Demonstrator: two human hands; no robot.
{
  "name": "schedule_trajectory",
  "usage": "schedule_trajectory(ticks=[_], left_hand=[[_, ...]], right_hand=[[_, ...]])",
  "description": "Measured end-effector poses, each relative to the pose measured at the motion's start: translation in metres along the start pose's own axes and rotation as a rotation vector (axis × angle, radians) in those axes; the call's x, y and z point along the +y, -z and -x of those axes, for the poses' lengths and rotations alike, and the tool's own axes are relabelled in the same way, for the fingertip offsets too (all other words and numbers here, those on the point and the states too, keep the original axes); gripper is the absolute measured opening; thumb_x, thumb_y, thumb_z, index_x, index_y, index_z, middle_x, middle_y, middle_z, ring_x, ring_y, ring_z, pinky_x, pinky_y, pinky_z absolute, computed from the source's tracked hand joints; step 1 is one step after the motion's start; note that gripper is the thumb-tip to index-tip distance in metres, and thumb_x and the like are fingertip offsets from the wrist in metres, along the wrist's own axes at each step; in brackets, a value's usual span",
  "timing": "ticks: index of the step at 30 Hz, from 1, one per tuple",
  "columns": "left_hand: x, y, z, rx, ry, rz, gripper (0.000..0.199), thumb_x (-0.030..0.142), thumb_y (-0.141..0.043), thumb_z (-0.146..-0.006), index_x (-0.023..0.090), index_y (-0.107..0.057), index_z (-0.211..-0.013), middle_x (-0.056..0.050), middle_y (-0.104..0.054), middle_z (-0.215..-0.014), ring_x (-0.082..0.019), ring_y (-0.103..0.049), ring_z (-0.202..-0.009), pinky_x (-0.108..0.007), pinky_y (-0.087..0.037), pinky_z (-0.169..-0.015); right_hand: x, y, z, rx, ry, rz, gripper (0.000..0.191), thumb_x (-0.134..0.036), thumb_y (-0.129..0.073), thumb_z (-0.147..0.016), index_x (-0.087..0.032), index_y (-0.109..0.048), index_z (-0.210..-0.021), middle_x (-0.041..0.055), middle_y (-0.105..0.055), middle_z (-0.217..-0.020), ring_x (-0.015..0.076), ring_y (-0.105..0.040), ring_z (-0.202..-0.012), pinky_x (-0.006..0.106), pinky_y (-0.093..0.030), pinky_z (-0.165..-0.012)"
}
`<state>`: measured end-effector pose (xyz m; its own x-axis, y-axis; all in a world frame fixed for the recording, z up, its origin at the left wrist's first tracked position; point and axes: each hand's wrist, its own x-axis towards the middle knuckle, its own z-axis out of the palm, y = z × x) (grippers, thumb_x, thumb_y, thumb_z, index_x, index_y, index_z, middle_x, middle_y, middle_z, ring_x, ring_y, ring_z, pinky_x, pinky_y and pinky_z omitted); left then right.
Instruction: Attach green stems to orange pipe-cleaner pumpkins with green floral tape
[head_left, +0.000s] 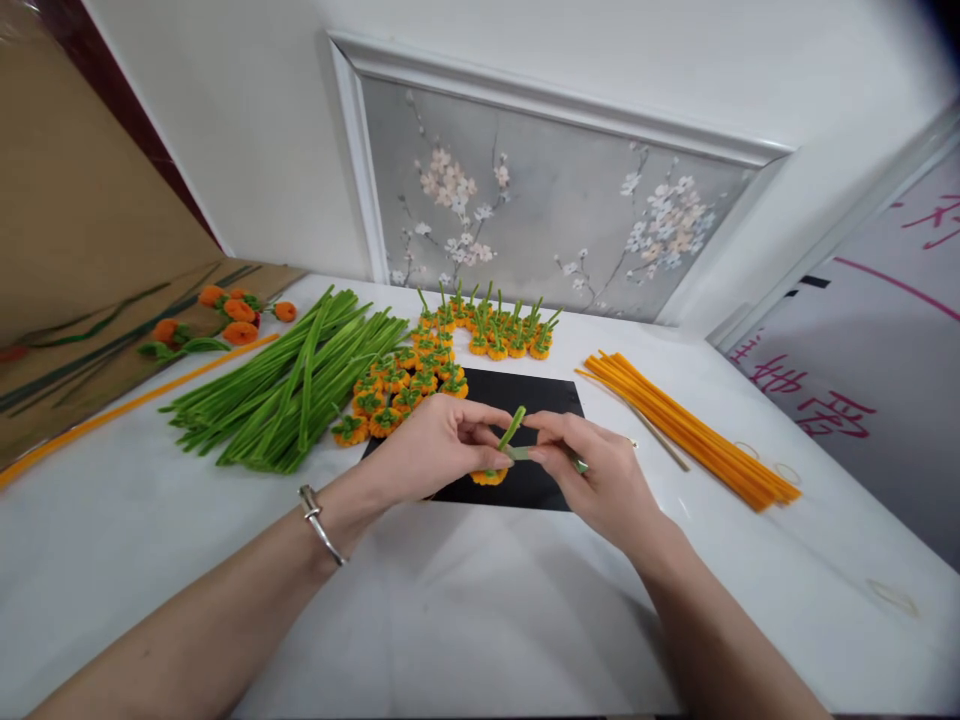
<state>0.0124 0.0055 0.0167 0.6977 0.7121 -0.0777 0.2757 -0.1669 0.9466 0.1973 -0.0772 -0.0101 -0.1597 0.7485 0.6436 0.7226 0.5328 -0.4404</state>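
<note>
A small orange pipe-cleaner pumpkin (489, 478) with an upright green stem (512, 428) is pinched in the fingers of my left hand (442, 447), low over a black mat (529, 492). Between the thumb and forefinger of my right hand (589, 465) is a pale green strip of tape (519, 454), its far end meeting the base of the stem. Part of the roll seems hidden inside my right palm. Just behind my left hand, several finished orange pumpkins (409, 398) with green tops stand close together.
A heap of green pipe cleaners (289, 385) lies at left. Orange pipe cleaners (690, 430) form a bundle at right. More stemmed pumpkins (510, 335) stand at the back, near a framed floral panel (540, 190). Orange flowers (240, 318) lie at far left on brown paper.
</note>
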Motion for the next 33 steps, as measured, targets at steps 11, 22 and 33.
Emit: schedule_trajectory(ticks=[11,22,33], left_hand=[[-0.002,0.003,0.000,-0.093,-0.111,-0.131,0.017,0.020,-0.062,-0.076,0.015,-0.072,-0.088,0.003,-0.060,-0.061,-0.008,-0.048,-0.055,-0.020,-0.036,-0.056],[0.001,0.003,0.002,-0.209,-0.056,0.007,0.036,0.022,-0.065,-0.077,0.017,-0.055,-0.112,0.003,-0.064,-0.069,-0.011,-0.056,-0.062,-0.023,-0.042,-0.061],[0.005,0.002,0.007,-0.256,-0.097,0.206,0.047,0.021,-0.062,-0.082,0.020,-0.043,-0.125,0.000,-0.067,-0.076,-0.010,-0.057,-0.065,-0.021,-0.038,-0.058]], right_hand=[[0.001,-0.004,-0.002,-0.059,-0.073,-0.001,0.020,-0.019,-0.063,-0.085,-0.020,-0.066,-0.105,-0.0021,-0.060,-0.068,0.0115,-0.057,-0.062,0.022,-0.047,-0.062],[-0.004,0.001,-0.002,-0.144,-0.230,-0.094,0.020,-0.018,-0.059,-0.084,-0.020,-0.064,-0.103,-0.0046,-0.055,-0.060,0.0092,-0.046,-0.051,0.021,-0.039,-0.050],[-0.011,-0.003,-0.007,-0.087,-0.330,-0.622,0.017,-0.030,-0.068,-0.081,-0.017,-0.070,-0.070,0.0042,-0.070,-0.073,0.0139,-0.062,-0.064,0.025,-0.050,-0.058]])
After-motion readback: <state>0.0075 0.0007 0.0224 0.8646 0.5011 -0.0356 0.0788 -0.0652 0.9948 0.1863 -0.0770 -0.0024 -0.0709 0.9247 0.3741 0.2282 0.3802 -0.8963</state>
